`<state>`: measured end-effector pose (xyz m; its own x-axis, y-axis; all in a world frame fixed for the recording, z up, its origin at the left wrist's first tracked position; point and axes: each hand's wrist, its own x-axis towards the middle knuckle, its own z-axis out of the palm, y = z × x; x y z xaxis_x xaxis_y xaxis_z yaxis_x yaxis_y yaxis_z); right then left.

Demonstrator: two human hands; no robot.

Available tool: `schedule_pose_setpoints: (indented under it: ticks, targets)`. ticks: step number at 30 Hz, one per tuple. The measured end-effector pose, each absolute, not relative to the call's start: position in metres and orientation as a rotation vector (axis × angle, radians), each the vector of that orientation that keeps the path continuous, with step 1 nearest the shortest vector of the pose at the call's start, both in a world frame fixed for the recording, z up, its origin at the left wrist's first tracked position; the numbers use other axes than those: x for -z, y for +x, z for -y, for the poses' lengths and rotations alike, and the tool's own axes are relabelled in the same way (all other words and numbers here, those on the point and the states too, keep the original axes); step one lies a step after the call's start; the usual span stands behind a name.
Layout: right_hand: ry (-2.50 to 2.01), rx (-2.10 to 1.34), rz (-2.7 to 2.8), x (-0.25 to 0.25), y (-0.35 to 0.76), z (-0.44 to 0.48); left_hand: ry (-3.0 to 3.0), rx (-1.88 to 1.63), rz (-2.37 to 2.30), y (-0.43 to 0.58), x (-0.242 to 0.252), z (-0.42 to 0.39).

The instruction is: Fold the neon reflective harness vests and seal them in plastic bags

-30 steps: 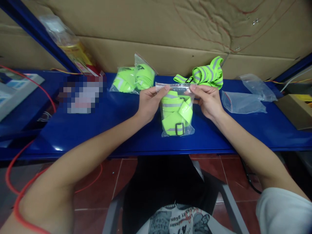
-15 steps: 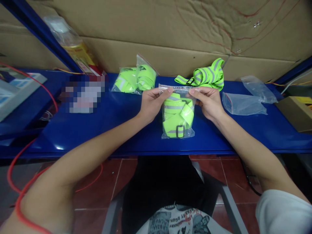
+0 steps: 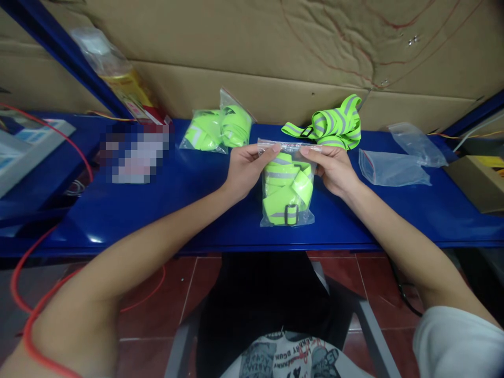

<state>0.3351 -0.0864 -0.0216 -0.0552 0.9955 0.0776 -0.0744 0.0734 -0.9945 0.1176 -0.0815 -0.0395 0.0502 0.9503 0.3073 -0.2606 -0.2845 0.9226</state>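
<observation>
Between my hands is a clear zip bag (image 3: 268, 218) with a folded neon-yellow reflective strap (image 3: 281, 202) inside, its black buckle facing me near the bottom. My left hand (image 3: 246, 168) pinches the bag's top left edge between thumb and fingers. At the top right edge, my right hand (image 3: 334, 167) pinches it in the same way, thumb on the near side. The bag hangs upright over the blue table. Just behind my right hand lies a loose bundle of reflective strap (image 3: 334, 123) with grey stripes.
Two filled bags (image 3: 216, 127) of yellow strap lie at the back. Flat clear zip bags (image 3: 396, 167) are on the right, by a cardboard box (image 3: 480, 181). A plastic bottle (image 3: 118, 73) leans back left. Red cable (image 3: 29, 299) loops by my left arm on the blue table's (image 3: 189, 220) side.
My right thumb has slid slightly left along the bag's top edge, towards my left hand. The rest is nearly unchanged.
</observation>
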Motion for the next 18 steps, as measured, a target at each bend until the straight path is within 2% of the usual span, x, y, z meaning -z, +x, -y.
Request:
schedule_pose_setpoints:
  ticks: [18]
  targets:
    - [-1.022, -1.092, 1.299, 0.0196, 0.3346, 0.0888, 1.274, -1.445, -0.799, 0.1171, 0.0411, 0.0801]
